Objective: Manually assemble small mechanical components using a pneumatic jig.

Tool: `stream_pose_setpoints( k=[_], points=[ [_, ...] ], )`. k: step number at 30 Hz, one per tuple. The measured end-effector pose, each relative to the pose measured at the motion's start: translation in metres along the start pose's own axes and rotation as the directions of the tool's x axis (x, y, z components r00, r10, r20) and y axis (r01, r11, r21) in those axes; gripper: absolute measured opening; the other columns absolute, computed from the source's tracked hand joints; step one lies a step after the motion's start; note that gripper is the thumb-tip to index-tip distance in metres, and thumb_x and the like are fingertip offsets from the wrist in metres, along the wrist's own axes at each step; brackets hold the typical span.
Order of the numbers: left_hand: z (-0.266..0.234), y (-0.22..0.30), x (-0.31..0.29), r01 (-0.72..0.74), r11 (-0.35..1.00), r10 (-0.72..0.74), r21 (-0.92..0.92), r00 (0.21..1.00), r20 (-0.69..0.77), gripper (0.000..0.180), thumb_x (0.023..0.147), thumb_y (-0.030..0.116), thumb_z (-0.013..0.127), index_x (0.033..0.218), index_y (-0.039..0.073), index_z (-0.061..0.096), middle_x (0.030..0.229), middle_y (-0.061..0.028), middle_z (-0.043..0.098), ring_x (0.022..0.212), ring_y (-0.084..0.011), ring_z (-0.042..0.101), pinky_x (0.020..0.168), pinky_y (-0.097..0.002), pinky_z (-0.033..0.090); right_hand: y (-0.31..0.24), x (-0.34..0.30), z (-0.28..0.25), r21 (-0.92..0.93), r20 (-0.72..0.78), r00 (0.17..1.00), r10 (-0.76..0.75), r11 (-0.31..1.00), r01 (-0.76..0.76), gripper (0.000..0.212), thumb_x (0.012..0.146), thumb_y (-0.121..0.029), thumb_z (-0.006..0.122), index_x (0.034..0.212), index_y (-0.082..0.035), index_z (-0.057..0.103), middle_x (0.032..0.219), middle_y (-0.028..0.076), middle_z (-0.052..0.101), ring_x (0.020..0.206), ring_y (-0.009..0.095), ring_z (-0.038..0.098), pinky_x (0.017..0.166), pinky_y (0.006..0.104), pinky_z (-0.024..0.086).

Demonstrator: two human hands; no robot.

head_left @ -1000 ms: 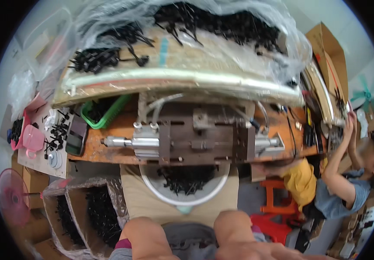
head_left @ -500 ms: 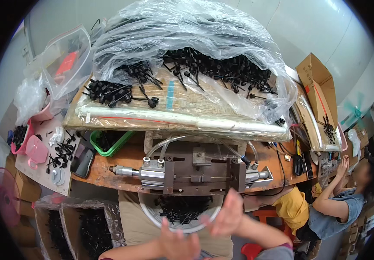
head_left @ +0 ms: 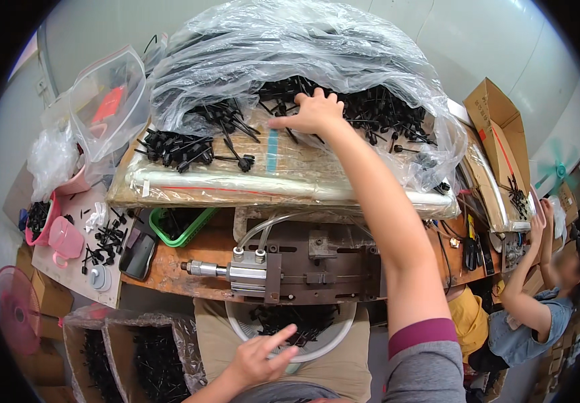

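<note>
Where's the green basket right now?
Head view, left of centre: the green basket sits under the board's front edge, between the black phone-like device and the pneumatic cylinder.

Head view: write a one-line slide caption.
Right hand reaches into black plastic parts under clear sheeting; left hand hovers near white bowl.

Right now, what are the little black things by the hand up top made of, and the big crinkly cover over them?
The black parts near the right hand look like moulded plastic: matt, dark, all one shape, though that is a guess from here. The cover seems thin clear plastic film, since it wrinkles, shines and lets the parts show through. The left hand is low, over a white bowl.
</note>
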State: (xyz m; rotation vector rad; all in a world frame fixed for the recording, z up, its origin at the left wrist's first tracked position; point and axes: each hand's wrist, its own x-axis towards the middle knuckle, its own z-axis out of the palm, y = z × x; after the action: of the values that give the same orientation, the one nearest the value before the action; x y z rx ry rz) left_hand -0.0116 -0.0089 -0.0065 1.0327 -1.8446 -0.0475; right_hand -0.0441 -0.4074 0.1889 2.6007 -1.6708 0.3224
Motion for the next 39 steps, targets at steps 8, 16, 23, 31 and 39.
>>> stream_pose_setpoints(
  k=[8,16,23,31,39],
  points=[
    [-0.007,-0.005,-0.013,0.077,0.997,-0.077,-0.002,0.995,-0.061,0.058,0.074,0.001,0.071,0.126,0.016,0.051,0.128,-0.0145,0.062,0.070,-0.0167,0.067,0.057,-0.0266,0.054,0.016,-0.006,0.021,0.139,-0.101,0.958,-0.269,0.949,0.282,0.043,0.082,-0.031,0.065,0.121,-0.015,0.066,0.124,0.018,0.058,0.115,0.037,0.056,0.099,0.0422,0.048],
    [0.009,0.008,0.003,0.056,0.989,-0.076,-0.140,0.988,-0.137,0.053,0.075,0.000,0.071,0.123,0.011,0.051,0.123,-0.0150,0.064,0.069,-0.0153,0.067,0.054,-0.0263,0.053,0.040,-0.057,-0.015,0.232,0.000,0.772,-0.636,0.751,0.618,0.030,0.084,-0.014,0.071,0.111,-0.003,0.066,0.111,0.015,0.064,0.101,0.035,0.062,0.090,0.0407,0.049],
    [0.008,0.005,0.005,0.056,0.994,-0.065,-0.096,0.994,-0.089,0.053,0.076,-0.002,0.071,0.123,0.011,0.051,0.121,-0.0151,0.065,0.067,-0.0158,0.066,0.054,-0.0265,0.053,0.072,-0.095,-0.050,0.304,0.138,0.784,-0.605,0.779,0.548,0.029,0.082,-0.013,0.075,0.108,-0.004,0.069,0.107,0.011,0.067,0.100,0.028,0.063,0.086,0.0385,0.051],
    [0.005,0.009,0.012,0.045,0.995,-0.054,-0.090,0.993,-0.108,0.055,0.075,-0.002,0.070,0.125,0.011,0.050,0.122,-0.0165,0.064,0.068,-0.0161,0.066,0.055,-0.0266,0.053,0.105,-0.129,-0.039,0.298,-0.047,0.897,-0.439,0.851,0.432,0.035,0.084,-0.021,0.073,0.116,-0.009,0.067,0.112,0.013,0.064,0.104,0.030,0.064,0.091,0.0402,0.051],
    [0.004,0.015,0.034,-0.040,0.991,0.026,-0.124,0.993,-0.112,0.053,0.074,0.001,0.071,0.123,0.012,0.054,0.123,-0.0154,0.064,0.068,-0.0155,0.065,0.055,-0.0259,0.052,0.109,-0.150,-0.039,0.330,-0.108,0.952,-0.286,0.893,0.306,0.018,0.077,-0.014,0.067,0.090,-0.003,0.072,0.090,0.015,0.067,0.089,0.032,0.066,0.083,0.0400,0.052]
  ],
)
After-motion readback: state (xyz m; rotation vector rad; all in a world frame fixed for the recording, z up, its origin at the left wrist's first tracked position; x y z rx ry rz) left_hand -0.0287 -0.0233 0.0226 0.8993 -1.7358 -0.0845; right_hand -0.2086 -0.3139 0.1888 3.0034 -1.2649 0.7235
